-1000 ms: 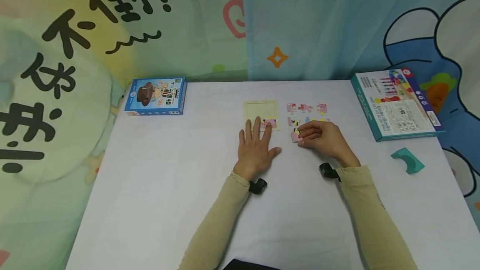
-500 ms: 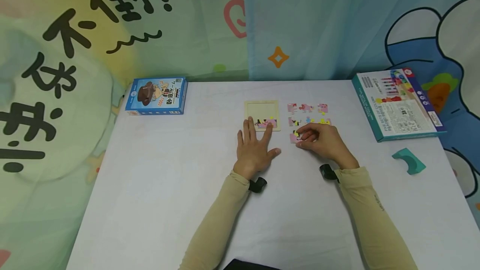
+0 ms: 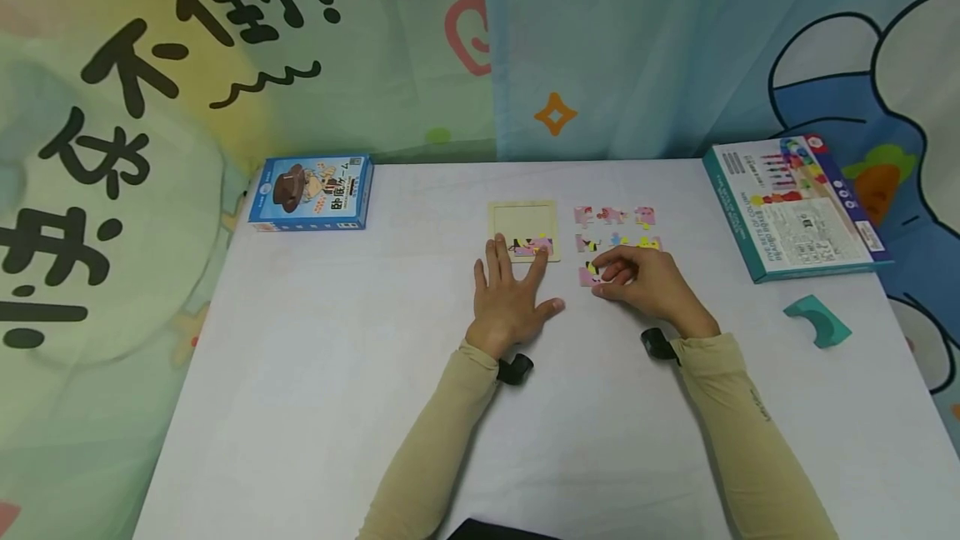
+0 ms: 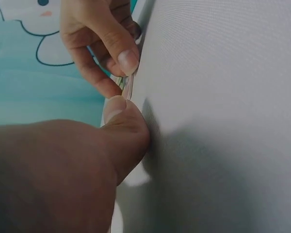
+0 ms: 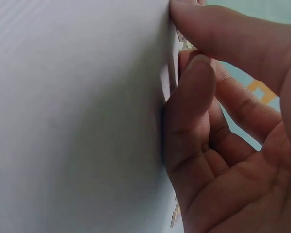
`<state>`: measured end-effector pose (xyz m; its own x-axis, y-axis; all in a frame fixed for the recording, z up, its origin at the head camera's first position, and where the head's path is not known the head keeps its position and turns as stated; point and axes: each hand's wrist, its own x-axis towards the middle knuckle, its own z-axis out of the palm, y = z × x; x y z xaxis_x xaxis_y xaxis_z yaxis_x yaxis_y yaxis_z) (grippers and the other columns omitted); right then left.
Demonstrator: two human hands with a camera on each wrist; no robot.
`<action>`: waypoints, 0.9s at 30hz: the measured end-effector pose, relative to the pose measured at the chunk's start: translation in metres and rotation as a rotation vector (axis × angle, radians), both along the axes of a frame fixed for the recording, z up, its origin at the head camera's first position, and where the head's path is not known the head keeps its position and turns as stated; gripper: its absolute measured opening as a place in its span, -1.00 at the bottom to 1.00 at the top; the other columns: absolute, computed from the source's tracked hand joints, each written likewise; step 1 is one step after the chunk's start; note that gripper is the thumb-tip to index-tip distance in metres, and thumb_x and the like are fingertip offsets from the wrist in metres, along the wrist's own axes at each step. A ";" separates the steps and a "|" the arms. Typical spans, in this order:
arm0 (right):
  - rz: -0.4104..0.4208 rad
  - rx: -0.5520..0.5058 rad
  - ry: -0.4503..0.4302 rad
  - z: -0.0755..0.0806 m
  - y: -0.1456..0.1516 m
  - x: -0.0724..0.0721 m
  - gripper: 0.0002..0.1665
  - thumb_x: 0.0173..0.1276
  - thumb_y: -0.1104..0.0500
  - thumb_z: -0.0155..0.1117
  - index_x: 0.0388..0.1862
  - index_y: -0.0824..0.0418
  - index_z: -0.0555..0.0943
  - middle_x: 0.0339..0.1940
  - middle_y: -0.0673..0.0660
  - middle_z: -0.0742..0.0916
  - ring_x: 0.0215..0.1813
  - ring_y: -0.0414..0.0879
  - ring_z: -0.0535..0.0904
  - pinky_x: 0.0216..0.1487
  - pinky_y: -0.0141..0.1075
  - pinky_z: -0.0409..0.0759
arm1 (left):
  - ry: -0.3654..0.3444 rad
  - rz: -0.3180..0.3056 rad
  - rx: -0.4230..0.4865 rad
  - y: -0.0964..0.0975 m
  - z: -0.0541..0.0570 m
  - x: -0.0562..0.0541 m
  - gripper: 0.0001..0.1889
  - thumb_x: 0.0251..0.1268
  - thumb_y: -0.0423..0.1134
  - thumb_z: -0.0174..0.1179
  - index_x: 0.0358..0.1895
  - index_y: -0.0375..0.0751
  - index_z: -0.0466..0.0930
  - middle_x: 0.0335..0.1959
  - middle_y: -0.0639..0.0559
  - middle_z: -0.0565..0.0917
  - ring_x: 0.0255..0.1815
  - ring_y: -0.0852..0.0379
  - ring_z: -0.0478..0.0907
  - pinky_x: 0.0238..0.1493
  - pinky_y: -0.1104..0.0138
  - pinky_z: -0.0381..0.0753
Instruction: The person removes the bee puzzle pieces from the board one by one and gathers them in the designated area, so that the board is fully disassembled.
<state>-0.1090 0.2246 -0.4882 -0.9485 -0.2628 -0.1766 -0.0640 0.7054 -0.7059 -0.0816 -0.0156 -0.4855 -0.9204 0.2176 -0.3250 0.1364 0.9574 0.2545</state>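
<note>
A pale yellow puzzle frame (image 3: 522,211) lies flat in the middle of the table, with pink, black and yellow puzzle pieces (image 3: 531,247) along its near edge. My left hand (image 3: 504,308) rests with spread fingers over the frame's near side, its fingertips touching that edge. To the right of the frame, my right hand (image 3: 651,288) pinches a pink puzzle piece (image 3: 588,277) on the tabletop between thumb and fingers, which partly hide it. In the left wrist view the piece (image 4: 128,87) shows edge-on by the right thumb.
Several loose puzzle pieces (image 3: 612,217) lie in rows beyond my right hand. A blue box (image 3: 311,192) stands at the back left, a larger teal-edged box (image 3: 798,211) at the back right. A green arch block (image 3: 817,322) lies near the right edge.
My left fingers have drawn back slightly, so more of the pieces in the frame show. My right hand and its piece have shifted slightly left, and barely move in the last half second.
</note>
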 end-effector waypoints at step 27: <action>0.076 -0.052 0.097 0.026 -0.029 -0.031 -0.64 0.39 0.14 0.53 0.08 0.29 0.78 -0.27 0.17 0.81 -0.28 -0.07 0.66 -0.24 -0.40 0.57 | -0.027 -0.005 0.013 -0.003 -0.006 -0.001 -0.11 0.51 0.47 -0.05 0.76 0.39 -0.20 0.74 -0.34 -0.49 0.79 -0.25 -0.52 0.75 -0.14 -0.31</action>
